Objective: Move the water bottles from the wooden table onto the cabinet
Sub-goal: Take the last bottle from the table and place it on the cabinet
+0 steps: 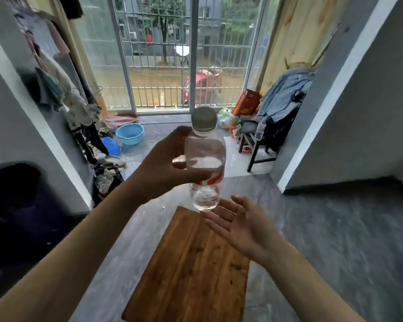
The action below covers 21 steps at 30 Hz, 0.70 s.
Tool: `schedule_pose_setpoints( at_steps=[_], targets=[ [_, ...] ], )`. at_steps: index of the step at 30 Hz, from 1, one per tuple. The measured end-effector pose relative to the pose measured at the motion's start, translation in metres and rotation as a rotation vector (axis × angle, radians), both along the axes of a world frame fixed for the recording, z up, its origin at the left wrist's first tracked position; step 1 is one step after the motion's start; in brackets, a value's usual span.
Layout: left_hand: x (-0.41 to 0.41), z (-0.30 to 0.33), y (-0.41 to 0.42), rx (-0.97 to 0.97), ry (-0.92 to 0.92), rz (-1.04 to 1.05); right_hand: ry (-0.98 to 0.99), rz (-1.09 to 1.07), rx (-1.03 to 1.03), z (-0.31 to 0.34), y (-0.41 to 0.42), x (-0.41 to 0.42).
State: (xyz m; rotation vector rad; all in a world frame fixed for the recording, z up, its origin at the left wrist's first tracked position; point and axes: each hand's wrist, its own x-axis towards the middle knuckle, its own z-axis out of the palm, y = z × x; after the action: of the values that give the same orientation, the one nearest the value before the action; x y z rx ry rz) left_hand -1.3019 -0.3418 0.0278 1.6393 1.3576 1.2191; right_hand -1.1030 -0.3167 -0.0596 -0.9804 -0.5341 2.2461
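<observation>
Bottle (205,159) up in the air above the far end of the bench (191,270), upright, slightly tilted. Clear plastic, grey-green cap, red-and-white label, partly full of water. Not touching the bench.

Left hand (165,166) grips the bottle at the label, thumb across the front, fingers wrapped behind. Right hand (240,224) is just below and right of the bottle base, palm up, fingers spread and relaxed, holding nothing; can't tell if the fingertips touch the base. Hands are apart, both forearms reaching forward over the bench.

Bench is brown wood planks, standing on a grey floor (335,240).

Further out: blue basin (130,133) on the floor to the left, near hanging clothes (63,89). Dark chair (263,145) on the right piled with clothes, a second clear bottle (260,129) leaning among them. Red box (246,103) by the window. Barred window (163,54) at the back, red vehicle (200,87) outside. Grey walls on both sides.
</observation>
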Motion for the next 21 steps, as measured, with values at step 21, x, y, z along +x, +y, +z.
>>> schedule_pose_setpoints(
  at_steps=[21],
  targets=[
    [0.159, 0.016, 0.014, 0.11, -0.018, -0.76, -0.062, -0.621, -0.035, 0.026, -0.135, 0.129]
  ],
)
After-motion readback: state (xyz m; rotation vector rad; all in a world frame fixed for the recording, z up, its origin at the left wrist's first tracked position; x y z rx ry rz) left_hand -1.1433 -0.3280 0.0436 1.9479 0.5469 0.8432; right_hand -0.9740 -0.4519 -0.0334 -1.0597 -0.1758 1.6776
